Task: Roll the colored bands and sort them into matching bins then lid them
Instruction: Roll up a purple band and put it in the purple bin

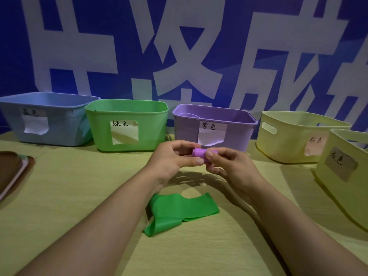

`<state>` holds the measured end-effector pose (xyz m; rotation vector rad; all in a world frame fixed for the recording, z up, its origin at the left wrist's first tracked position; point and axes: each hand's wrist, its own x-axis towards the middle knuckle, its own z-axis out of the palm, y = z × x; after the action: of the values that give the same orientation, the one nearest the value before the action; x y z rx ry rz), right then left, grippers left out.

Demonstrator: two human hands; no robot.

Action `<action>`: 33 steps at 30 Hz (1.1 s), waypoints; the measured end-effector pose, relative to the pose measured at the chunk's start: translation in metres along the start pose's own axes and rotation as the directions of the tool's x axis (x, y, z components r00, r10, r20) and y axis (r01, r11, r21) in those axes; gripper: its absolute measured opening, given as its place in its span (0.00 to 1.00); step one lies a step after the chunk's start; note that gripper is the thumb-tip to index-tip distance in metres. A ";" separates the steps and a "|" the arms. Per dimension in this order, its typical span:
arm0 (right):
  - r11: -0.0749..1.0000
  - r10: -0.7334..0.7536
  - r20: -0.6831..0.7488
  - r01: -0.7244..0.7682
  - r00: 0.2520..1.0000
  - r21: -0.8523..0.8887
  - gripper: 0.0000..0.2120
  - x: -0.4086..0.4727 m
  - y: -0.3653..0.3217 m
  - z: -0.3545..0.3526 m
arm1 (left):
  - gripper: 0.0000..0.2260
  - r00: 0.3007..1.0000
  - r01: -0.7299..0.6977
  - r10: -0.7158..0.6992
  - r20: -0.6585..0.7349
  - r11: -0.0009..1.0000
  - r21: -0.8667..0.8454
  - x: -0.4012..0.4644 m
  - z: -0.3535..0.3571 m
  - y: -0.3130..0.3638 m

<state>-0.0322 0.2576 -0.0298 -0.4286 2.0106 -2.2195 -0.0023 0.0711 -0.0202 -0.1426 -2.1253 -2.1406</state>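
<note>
I hold a small purple rubber band rolled into a tight cylinder (199, 152) between both hands, raised off the yellow-green cloth-covered tabletop (79, 196). My left hand (175, 157) pinches its left end with curled fingers (196, 161), thumb under, and my right hand (227, 163) pinches its right end the same way, its fingers (209, 155) wrapped over the roll. Just beyond my fingers stands the purple plastic bin with a handwritten paper label (215, 124), open on top. To the left of it are the green plastic bin (127, 124) and, further left, the pale blue plastic bin (49, 118), each labelled. To the right of my fingers stand two pale yellow plastic bins, one further back (298, 136) and one nearer at the edge of view (346, 172). Below my wrists, close to me, a flat green rubber band (179, 211) lies loosely folded on the tabletop. Far left sits a brown tray-like lid (12, 172).
</note>
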 end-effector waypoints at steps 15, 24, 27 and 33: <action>0.966 -0.188 -0.060 0.173 0.980 -0.190 0.17 -0.004 -0.002 -0.001 | 0.22 0.986 0.163 -0.153 0.070 0.970 -0.179 -0.003 0.006 0.005; 0.946 -0.222 0.038 0.224 0.974 -0.233 0.17 -0.008 -0.003 0.004 | 0.21 0.974 0.220 -0.224 -0.035 0.972 -0.081 -0.004 0.006 0.006; 0.961 -0.185 0.064 0.194 0.981 -0.197 0.16 -0.009 -0.003 0.005 | 0.17 0.972 0.226 -0.231 -0.030 0.966 -0.128 -0.003 0.005 0.004; 0.998 -0.063 0.027 0.062 0.998 0.009 0.21 -0.005 -0.002 0.007 | 0.14 0.977 0.212 -0.210 0.029 0.961 -0.180 0.000 0.002 0.003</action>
<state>-0.0250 0.2530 -0.0283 -0.5250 2.0001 -2.2446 -0.0016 0.0733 -0.0173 0.0607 -2.0282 -2.4579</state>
